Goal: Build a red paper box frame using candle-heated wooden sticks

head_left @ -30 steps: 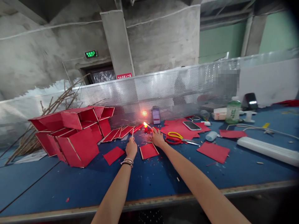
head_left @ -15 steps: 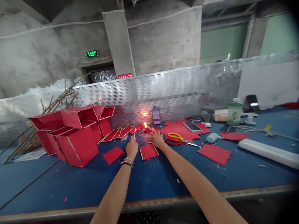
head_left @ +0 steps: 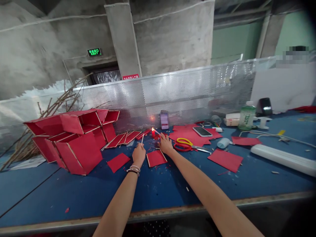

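Observation:
My left hand (head_left: pixel 138 154), with a bead bracelet on the wrist, is closed on a thin wooden stick (head_left: pixel 142 139) that points up. My right hand (head_left: pixel 166 144) pinches another thin stick (head_left: pixel 157 132) and holds its tip at the flame of a small red candle (head_left: pixel 153 132) burning on the blue table (head_left: pixel 158 194). A red paper square with stick edges (head_left: pixel 156 158) lies between my two hands. Another red square (head_left: pixel 119 162) lies left of my left hand.
Stacked red paper boxes (head_left: pixel 74 138) stand at the left, with dry twigs (head_left: pixel 49 115) behind them. Yellow-handled scissors (head_left: pixel 189 145), a phone (head_left: pixel 202 131), red sheets (head_left: pixel 225 159), a green bottle (head_left: pixel 246 117) and a white tube (head_left: pixel 283 159) lie at the right. A perforated metal screen (head_left: pixel 185 92) runs along the table's back.
The view has shifted slightly. Both hands stay at the candle with their sticks. The flame looks smaller now.

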`<state>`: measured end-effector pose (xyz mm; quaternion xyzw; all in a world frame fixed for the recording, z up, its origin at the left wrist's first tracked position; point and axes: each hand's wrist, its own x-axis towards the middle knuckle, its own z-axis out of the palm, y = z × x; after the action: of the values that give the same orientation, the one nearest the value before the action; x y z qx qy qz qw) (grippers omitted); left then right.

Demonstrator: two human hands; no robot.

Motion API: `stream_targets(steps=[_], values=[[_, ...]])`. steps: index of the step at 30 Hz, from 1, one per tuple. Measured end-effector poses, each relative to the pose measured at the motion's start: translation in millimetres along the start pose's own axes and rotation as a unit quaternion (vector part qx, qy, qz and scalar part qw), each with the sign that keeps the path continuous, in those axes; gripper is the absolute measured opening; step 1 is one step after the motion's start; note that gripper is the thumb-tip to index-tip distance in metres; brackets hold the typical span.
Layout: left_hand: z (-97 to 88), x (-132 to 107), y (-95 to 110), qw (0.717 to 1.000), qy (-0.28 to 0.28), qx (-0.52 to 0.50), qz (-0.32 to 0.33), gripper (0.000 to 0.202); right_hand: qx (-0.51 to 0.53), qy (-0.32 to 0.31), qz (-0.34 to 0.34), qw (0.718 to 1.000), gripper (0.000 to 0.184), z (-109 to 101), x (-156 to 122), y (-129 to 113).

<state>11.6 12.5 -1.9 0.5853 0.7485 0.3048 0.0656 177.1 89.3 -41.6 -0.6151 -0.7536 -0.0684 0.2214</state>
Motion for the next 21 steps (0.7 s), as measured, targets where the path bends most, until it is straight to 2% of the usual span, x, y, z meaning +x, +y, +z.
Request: stream_targets(steps=[21], values=[[5.9, 4.9, -2.3, 1.000, -0.013, 0.007, 0.007, 0.031, 0.007, 0.010, 0.003, 1.000, 0.055, 2.0, 0.5, 0.6]])
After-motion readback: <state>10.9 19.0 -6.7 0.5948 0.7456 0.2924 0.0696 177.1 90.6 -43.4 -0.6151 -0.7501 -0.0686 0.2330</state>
